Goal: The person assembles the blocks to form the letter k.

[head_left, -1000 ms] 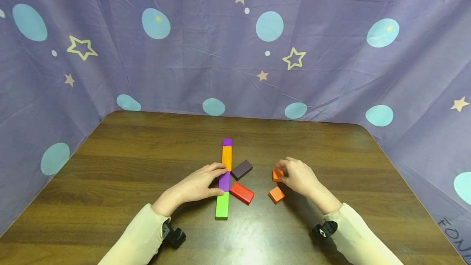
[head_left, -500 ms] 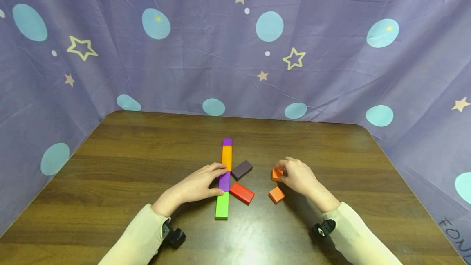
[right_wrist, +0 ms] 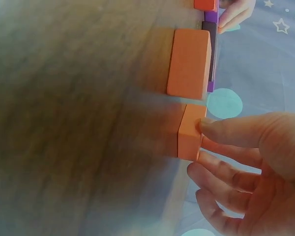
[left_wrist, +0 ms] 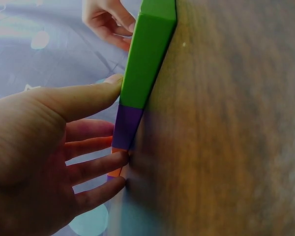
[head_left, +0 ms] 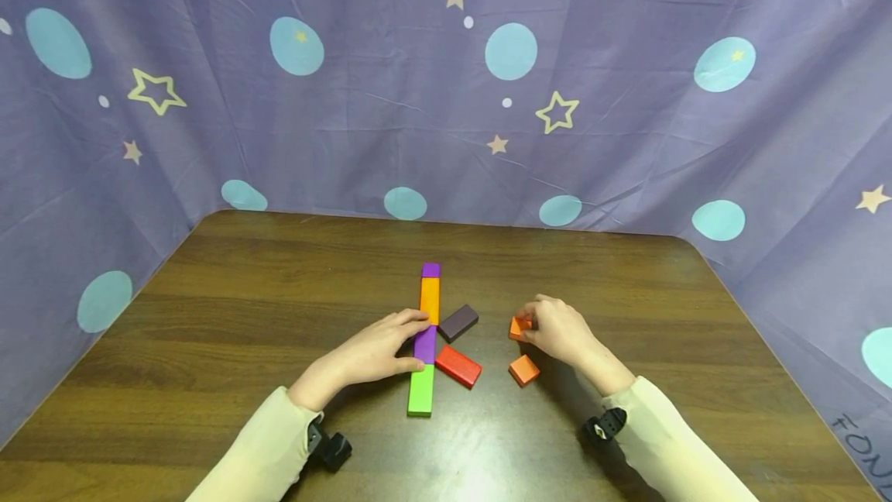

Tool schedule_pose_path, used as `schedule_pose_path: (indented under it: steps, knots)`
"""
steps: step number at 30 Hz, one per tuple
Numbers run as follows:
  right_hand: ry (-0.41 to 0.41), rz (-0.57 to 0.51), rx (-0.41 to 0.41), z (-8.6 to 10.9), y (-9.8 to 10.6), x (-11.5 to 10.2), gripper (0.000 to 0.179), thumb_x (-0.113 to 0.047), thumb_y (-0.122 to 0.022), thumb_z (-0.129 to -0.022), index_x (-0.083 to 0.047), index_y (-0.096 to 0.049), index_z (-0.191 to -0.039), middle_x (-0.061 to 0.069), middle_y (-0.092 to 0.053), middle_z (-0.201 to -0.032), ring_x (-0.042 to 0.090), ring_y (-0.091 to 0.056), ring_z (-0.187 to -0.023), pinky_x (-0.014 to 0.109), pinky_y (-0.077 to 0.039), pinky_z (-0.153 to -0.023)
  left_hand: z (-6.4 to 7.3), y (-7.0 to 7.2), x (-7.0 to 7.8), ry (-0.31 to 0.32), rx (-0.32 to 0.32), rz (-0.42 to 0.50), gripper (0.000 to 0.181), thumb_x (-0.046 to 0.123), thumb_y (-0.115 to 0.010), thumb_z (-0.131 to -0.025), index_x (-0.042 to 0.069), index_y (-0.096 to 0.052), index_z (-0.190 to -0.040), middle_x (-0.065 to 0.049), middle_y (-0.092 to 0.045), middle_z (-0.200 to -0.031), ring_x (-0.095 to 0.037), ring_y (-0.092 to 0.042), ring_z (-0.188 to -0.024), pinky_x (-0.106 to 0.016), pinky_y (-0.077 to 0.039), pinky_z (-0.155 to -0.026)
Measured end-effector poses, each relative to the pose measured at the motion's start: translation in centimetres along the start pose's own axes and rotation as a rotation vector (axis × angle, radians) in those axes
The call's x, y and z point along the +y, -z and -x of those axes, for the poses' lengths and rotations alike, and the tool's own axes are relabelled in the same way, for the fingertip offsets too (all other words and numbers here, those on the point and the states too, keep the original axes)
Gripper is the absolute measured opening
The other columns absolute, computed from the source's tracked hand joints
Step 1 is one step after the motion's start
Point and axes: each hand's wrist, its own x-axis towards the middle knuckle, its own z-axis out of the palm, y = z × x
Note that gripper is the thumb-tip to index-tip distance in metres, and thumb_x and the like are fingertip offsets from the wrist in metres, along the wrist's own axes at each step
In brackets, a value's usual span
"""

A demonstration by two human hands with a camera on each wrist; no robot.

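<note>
A straight row of blocks runs away from me: a green block (head_left: 420,391) nearest, then a purple block (head_left: 424,345), an orange block (head_left: 430,297) and a small purple block (head_left: 430,270). My left hand (head_left: 376,351) rests against the row's left side, its fingers extended. Its thumb touches near the green-purple joint, and its fingertips lie near the purple-orange joint. To the right, my right hand (head_left: 564,329) pinches a small orange block (right_wrist: 189,135) between thumb and fingers; the block looks to be on or just above the table.
Just right of the row lie a dark block (head_left: 458,323) and a red block (head_left: 458,366), both at a slant. A second small orange block (head_left: 524,370) sits nearer me than the right hand. Behind the wooden table (head_left: 279,269) hangs a patterned purple cloth (head_left: 390,130).
My right hand has shifted slightly to the left and away from me, taking the small orange block along. My left hand and the row keep their places.
</note>
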Motion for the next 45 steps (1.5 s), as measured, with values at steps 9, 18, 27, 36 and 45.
schedule_pose_path:
  steps: [9,18,27,36,45]
  knots:
    - [-0.075,0.025,-0.053,-0.8,0.1,-0.2,0.026,-0.026,-0.075,-0.069,-0.020,-0.070,-0.094,-0.002,-0.061,-0.081,0.017,-0.060,-0.075,0.037,-0.047,-0.058,0.1,0.0,0.0,0.007,-0.003,-0.001,0.060,0.033,-0.065,-0.083,0.005,-0.047,-0.132,-0.010,-0.042,-0.136,-0.028,-0.040,-0.125,-0.044,-0.034,-0.103]
    - [-0.108,0.006,-0.088,-1.8,0.1,-0.6,0.026,-0.030,-0.075,-0.071,-0.022,-0.069,-0.095,-0.005,-0.062,-0.080,0.014,-0.059,-0.073,0.034,-0.045,-0.055,0.1,0.0,0.0,-0.017,0.008,-0.006,0.059,0.031,-0.065,-0.083,0.003,-0.047,-0.132,-0.011,-0.043,-0.135,-0.028,-0.041,-0.124,-0.044,-0.034,-0.103]
    - [-0.128,-0.029,-0.120,-2.5,-0.1,-0.9,0.025,-0.029,-0.073,-0.073,-0.023,-0.069,-0.097,-0.008,-0.062,-0.079,0.012,-0.057,-0.070,0.032,-0.044,-0.054,0.1,0.0,-0.1,-0.027,0.019,-0.012,0.059,0.031,-0.066,-0.082,0.003,-0.047,-0.131,-0.012,-0.044,-0.134,-0.028,-0.042,-0.123,-0.044,-0.034,-0.103]
    - [-0.128,-0.047,-0.117,-3.1,-0.2,-1.1,0.021,-0.025,-0.072,-0.075,-0.021,-0.069,-0.095,-0.008,-0.064,-0.078,0.014,-0.060,-0.073,0.034,-0.046,-0.056,0.1,0.0,0.0,-0.021,0.016,-0.007,0.059,0.031,-0.065,-0.082,0.002,-0.047,-0.131,-0.012,-0.043,-0.135,-0.029,-0.042,-0.124,-0.044,-0.034,-0.103]
    - [-0.157,-0.057,-0.109,-4.1,-0.7,-1.3,0.021,-0.028,-0.072,-0.075,-0.021,-0.067,-0.094,-0.006,-0.065,-0.080,0.017,-0.061,-0.076,0.037,-0.047,-0.058,0.0,-0.1,-0.2,-0.010,0.010,-0.010,0.059,0.032,-0.065,-0.083,0.004,-0.047,-0.132,-0.011,-0.043,-0.136,-0.028,-0.041,-0.125,-0.043,-0.034,-0.103]
